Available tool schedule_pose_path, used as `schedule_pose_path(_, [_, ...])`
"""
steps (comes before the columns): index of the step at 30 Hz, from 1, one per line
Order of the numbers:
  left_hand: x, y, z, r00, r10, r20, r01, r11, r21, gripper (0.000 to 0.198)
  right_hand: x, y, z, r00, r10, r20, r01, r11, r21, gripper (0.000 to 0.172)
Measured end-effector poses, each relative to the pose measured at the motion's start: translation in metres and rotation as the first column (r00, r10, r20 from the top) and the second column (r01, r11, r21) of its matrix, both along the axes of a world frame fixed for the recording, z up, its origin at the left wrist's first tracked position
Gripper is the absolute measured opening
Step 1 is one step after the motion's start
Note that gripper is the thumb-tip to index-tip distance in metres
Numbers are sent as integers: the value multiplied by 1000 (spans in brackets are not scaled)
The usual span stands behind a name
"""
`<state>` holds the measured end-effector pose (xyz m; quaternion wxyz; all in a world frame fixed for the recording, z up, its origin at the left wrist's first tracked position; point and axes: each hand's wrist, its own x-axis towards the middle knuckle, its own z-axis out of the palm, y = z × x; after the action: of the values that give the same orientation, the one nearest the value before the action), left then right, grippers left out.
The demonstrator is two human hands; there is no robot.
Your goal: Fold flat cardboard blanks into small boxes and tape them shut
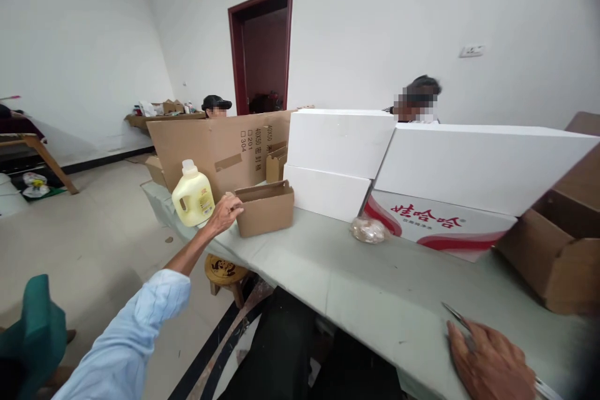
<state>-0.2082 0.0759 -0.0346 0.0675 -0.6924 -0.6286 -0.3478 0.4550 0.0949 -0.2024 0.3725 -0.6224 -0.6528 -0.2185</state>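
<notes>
My left hand (225,212) reaches far out to the left and grips the near left corner of a small open cardboard box (265,207) on the grey table (337,275). A yellow jug with a white cap (193,195) stands just left of that hand. My right hand (490,365) lies flat on the table at the bottom right, fingers spread, resting on a thin metal tool (457,315) whose tip sticks out past the fingers.
White foam boxes (340,140) (478,162) are stacked along the table's back, one on a red and white carton (440,225). A wrapped bundle (369,230) lies before them. A brown carton (557,256) sits right. Large cardboard sheet (220,147), two people behind, a stool (225,272) below.
</notes>
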Motion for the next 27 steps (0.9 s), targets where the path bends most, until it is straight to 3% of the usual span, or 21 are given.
schedule_pose_path(3, [29, -45, -11, 986, -169, 8, 169, 985, 30, 11, -30, -8, 21, 991, 108, 76, -114, 991, 74, 51])
schedule_pose_path(8, [77, -100, -24, 895, -447, -8, 443, 883, 154, 18, -114, -42, 76, 937, 347, -24, -340, 928, 153, 43])
schedule_pose_path(13, [96, -131, -27, 895, -445, -32, 442, 874, 201, 18, -186, -88, 136, 795, 604, 54, -603, 776, 185, 45])
schedule_pose_path(16, [100, -143, -30, 900, -434, -43, 433, 877, 206, 18, -211, -108, 159, 720, 678, 149, -694, 706, 141, 49])
schedule_pose_path(21, [103, -159, -36, 887, -462, -10, 453, 865, 218, 18, -225, -122, 164, 641, 725, 254, -753, 658, 24, 39])
schedule_pose_path(27, [98, -170, -33, 862, -505, 47, 498, 860, 110, 14, -225, -121, 152, 604, 726, 328, -728, 670, -143, 21])
